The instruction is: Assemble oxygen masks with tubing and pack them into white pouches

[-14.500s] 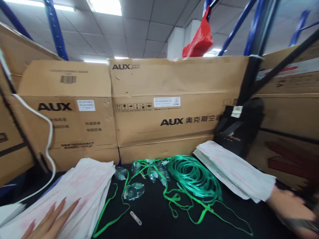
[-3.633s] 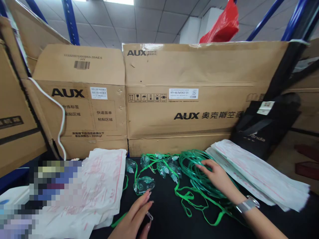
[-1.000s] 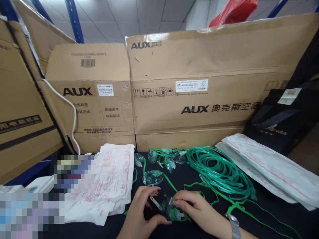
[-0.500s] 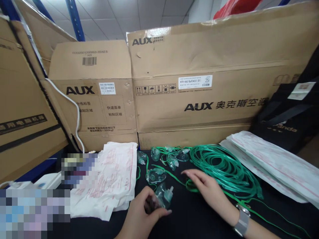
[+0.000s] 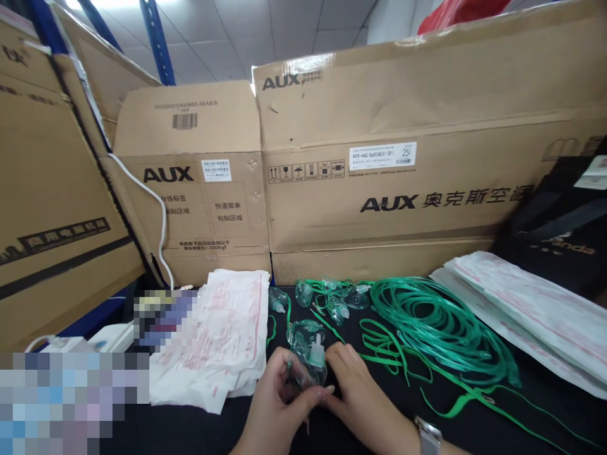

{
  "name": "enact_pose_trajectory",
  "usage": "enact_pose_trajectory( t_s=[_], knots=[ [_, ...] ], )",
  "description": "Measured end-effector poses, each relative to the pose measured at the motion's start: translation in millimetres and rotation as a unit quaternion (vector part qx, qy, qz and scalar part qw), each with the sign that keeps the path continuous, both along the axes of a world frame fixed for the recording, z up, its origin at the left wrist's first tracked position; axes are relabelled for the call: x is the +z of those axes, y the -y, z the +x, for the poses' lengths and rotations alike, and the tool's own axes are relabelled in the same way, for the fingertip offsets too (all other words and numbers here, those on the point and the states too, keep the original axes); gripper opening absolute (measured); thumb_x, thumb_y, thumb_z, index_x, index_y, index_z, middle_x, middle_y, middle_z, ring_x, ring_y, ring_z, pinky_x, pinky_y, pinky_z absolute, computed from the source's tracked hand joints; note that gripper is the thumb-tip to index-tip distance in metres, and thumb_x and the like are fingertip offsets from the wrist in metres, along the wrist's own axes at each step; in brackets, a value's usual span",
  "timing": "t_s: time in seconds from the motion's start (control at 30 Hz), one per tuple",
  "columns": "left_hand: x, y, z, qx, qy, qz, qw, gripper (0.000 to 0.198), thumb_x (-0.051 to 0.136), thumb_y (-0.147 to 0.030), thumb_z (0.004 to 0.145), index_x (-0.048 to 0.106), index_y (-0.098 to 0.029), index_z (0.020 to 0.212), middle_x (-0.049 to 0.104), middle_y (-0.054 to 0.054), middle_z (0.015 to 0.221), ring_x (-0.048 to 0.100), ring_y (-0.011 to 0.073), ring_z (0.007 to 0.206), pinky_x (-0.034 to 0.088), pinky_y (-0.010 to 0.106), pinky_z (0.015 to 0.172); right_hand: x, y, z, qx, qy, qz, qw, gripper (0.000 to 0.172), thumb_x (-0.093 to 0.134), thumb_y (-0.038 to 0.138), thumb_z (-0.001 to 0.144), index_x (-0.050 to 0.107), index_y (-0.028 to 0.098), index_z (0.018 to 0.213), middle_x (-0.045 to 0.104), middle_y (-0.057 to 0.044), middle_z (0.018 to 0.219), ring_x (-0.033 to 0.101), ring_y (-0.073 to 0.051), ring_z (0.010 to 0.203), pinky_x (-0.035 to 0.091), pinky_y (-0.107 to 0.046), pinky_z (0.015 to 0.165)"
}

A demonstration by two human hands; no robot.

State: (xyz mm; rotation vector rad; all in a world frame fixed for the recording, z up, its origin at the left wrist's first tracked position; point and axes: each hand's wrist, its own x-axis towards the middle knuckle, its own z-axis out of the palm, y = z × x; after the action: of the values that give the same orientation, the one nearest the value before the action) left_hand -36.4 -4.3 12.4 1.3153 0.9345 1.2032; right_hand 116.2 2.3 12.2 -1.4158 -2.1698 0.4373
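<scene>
Both hands hold one clear green oxygen mask low in the middle of the black table. My left hand grips its left side, thumb across the front. My right hand, with a watch on the wrist, touches its right side. Just behind lies another mask, and several more masks sit near the boxes. A large coil of green tubing lies to the right, with green elastic straps trailing toward me.
A stack of white paper pouches lies at the left, another stack of pouches at the right. Tall AUX cardboard boxes wall the back and left. A black bag leans at the right. A white cable hangs at the left.
My right hand has come back from the green straps to the mask in my left hand. The view has shifted slightly left.
</scene>
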Motion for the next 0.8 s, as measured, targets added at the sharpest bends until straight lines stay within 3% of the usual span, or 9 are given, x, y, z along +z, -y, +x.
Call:
enact_pose_trajectory(
  t_s=[0.13,0.37,0.5,0.63,0.8],
  knots=[
    [-1.1,-2.2,-0.3,-0.008,-0.002,-0.008,1.000,0.028,0.071,-0.017,0.063,0.046,-0.020,0.074,0.051,-0.007,0.063,0.048,0.0091,0.060,0.041,0.020,0.055,-2.8,-5.6,4.9,-0.001,-0.027,-0.017,0.999,0.017,0.054,0.004,0.071,0.053,0.018,0.080,0.054,-0.004,0.089,0.048,-0.019,0.086,0.038,-0.037,0.085],
    [4.1,0.1,2.3,0.067,0.022,-0.005,0.998,0.026,0.073,-0.021,0.060,0.049,-0.020,0.070,0.051,-0.008,0.058,0.045,0.0081,0.051,0.036,0.019,0.046,-5.3,-5.7,12.5,0.004,-0.067,-0.029,0.997,0.013,0.049,0.007,0.076,0.053,0.019,0.076,0.055,-0.004,0.084,0.049,-0.019,0.083,0.041,-0.033,0.076],
    [7.7,-4.6,-0.8,0.075,0.057,-0.015,0.995,0.027,0.076,-0.019,0.057,0.050,-0.018,0.064,0.051,-0.008,0.053,0.047,0.0073,0.050,0.038,0.018,0.049,0.5,-10.7,25.2,-0.011,-0.126,-0.055,0.990,0.012,0.046,0.012,0.079,0.050,0.020,0.071,0.055,-0.002,0.074,0.051,-0.016,0.071,0.042,-0.029,0.065],
    [6.4,-10.7,-3.3,0.054,0.100,-0.063,0.991,0.028,0.080,-0.016,0.049,0.055,-0.016,0.060,0.060,-0.005,0.054,0.053,0.0082,0.054,0.043,0.019,0.054,14.5,-13.0,36.6,-0.026,-0.277,-0.117,0.953,0.018,0.044,0.034,0.085,0.046,0.020,0.074,0.051,0.003,0.058,0.046,-0.011,0.050,0.038,-0.024,0.049],
    [5.5,-6.9,-1.5,-0.028,0.186,-0.198,0.962,0.027,0.083,-0.017,0.048,0.059,-0.015,0.062,0.069,0.000,0.060,0.062,0.0104,0.059,0.047,0.021,0.061,27.3,1.5,30.1,0.022,-0.397,-0.170,0.902,0.031,0.054,0.050,0.077,0.046,0.020,0.073,0.051,0.004,0.057,0.047,-0.010,0.049,0.039,-0.023,0.047]
  ],
)
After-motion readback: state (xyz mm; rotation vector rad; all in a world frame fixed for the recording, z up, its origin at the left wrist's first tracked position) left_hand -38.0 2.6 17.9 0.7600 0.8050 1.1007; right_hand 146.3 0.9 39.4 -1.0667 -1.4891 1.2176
